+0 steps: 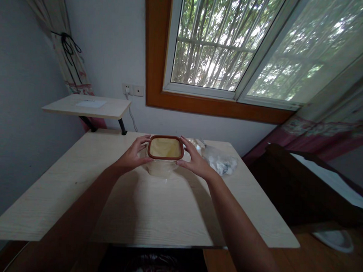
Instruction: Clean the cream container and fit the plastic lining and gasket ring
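Near the back middle of the table, a clear food container point(162, 168) shows a rounded square top. That top is a brown-rimmed lid point(165, 147) with a pale yellowish middle. My left hand point(135, 154) grips its left side, thumb at the near corner and fingers toward the far one. On the opposite side my right hand point(195, 158) holds it the same way. Whether the lid is fastened to the body below cannot be made out. Just beyond my right hand lies crumpled clear plastic packaging point(221, 159).
A small raised shelf point(87, 105) with a white paper point(91, 103) stands at the back left of the pale wooden table point(165, 216). A plugged-in cord point(133, 116) hangs behind it. To the right is a dark piece of furniture point(276, 185); the window point(217, 40) is ahead.
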### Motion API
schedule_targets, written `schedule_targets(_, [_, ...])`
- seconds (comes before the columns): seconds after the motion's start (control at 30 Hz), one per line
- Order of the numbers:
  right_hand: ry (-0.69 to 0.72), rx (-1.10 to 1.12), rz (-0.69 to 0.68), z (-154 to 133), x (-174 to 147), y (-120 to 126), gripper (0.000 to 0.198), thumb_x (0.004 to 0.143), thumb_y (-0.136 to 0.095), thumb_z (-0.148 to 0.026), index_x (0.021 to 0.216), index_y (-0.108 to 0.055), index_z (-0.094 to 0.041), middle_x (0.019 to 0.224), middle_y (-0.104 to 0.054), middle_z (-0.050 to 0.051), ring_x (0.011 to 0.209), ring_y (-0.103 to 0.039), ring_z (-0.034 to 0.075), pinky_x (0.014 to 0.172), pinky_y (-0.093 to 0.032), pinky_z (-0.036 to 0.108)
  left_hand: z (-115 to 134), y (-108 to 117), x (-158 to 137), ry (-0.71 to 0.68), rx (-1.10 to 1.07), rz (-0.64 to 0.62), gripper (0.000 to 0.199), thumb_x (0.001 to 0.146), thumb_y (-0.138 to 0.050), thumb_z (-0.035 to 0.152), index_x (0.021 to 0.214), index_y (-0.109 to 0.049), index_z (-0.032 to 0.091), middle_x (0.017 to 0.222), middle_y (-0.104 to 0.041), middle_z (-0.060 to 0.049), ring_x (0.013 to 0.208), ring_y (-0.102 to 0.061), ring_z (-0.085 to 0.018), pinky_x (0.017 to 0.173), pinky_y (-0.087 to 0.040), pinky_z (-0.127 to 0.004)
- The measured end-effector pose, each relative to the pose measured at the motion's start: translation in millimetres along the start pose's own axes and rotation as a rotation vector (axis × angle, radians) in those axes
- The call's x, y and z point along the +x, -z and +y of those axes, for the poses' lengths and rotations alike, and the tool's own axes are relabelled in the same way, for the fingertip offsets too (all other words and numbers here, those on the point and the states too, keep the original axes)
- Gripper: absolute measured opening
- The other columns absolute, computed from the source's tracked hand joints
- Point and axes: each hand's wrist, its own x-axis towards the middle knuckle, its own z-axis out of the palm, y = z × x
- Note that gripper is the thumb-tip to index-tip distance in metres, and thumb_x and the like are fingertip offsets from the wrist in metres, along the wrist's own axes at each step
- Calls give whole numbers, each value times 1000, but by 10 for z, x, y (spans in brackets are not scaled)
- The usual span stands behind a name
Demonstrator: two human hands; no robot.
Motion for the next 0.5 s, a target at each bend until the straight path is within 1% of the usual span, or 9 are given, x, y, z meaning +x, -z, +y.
schedule_targets(0.1, [15, -1, 1, 17, 12, -38, 92, 83, -72, -61, 159, -25, -38, 166, -28, 7, 154, -22, 31, 124, -22, 58, -58, -31, -2, 34, -93, 6, 72, 76, -83, 35, 138, -47, 29, 159, -38, -13, 150, -34, -32, 123, -27, -59])
schedule_targets(0.17, [16, 3, 14, 8, 14, -49, 92, 83, -72, -62, 159, -27, -38, 165, -29, 7, 153, -24, 31, 124, -21, 57, -79, -40, -3, 29, -117, 19, 74, 75, -84, 34, 139, -46, 29, 159, -38, -13, 151, -32, -32, 124, -24, -59])
schedule_targets(0.27, [9, 21, 24, -9, 12, -59, 90, 84, -72, -61, 159, -29, -37, 165, -29, 8, 153, -25, 30, 124, -23, 57, -79, -44, 1, 34, -125, 25, 77, 75, -85, 34, 141, -45, 28, 160, -38, -13, 152, -31, -32, 125, -24, -60])
schedule_targets(0.37, [2, 54, 27, -14, 9, -81, 88, 84, -72, -60, 158, -30, -38, 166, -27, 7, 153, -26, 30, 123, -26, 57, -63, -47, 8, 58, -127, 39, 78, 74, -85, 35, 141, -45, 28, 159, -39, -14, 151, -33, -33, 124, -24, -60])
schedule_targets(0.5, [12, 80, 37, -12, 14, -116, 86, 85, -72, -58, 157, -30, -38, 165, -28, 7, 152, -27, 30, 122, -28, 57, -60, -48, 15, 56, -129, 47, 79, 73, -86, 36, 141, -46, 28, 158, -41, -14, 150, -34, -34, 124, -24, -61])
